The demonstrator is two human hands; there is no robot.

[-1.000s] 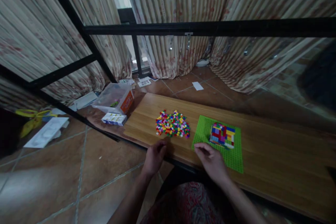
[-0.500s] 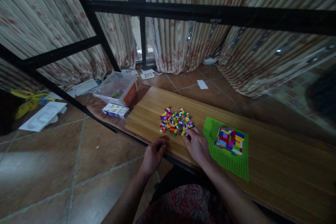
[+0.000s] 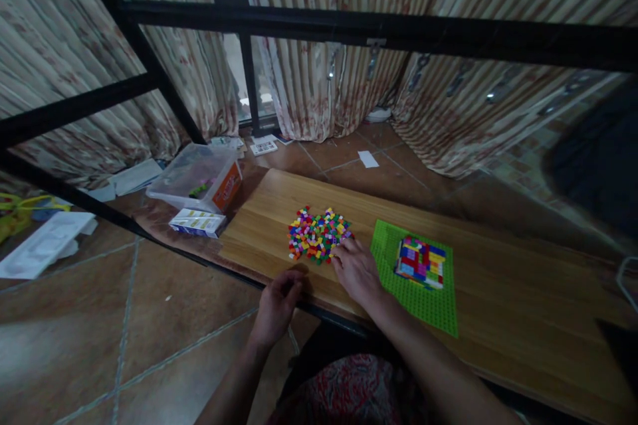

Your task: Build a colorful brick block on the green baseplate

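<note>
A heap of small, many-coloured toy bricks (image 3: 315, 234) lies loose on the wooden board. My right hand (image 3: 356, 269) reaches over the heap's near right side, fingertips bent down among the bricks; whatever they pinch is too small to make out. At the board's front edge, my left hand (image 3: 279, 302) is curled closed just short of the heap, and no brick shows in it. Right of my right hand, a green studded baseplate (image 3: 423, 315) carries a low, multicoloured block of joined bricks (image 3: 421, 262).
On the left stand a clear plastic tub (image 3: 192, 176) with an orange label and a small white-and-blue box (image 3: 197, 222). White moulded packaging (image 3: 47, 242) lies on the tiled floor. A black metal frame (image 3: 319, 21) crosses in front of striped curtains (image 3: 299, 93).
The view has swung slightly right, shifting everything left in the picture. My right hand stays at the heap's near right side with its fingers spread slightly differently; my left hand remains curled at the edge.
</note>
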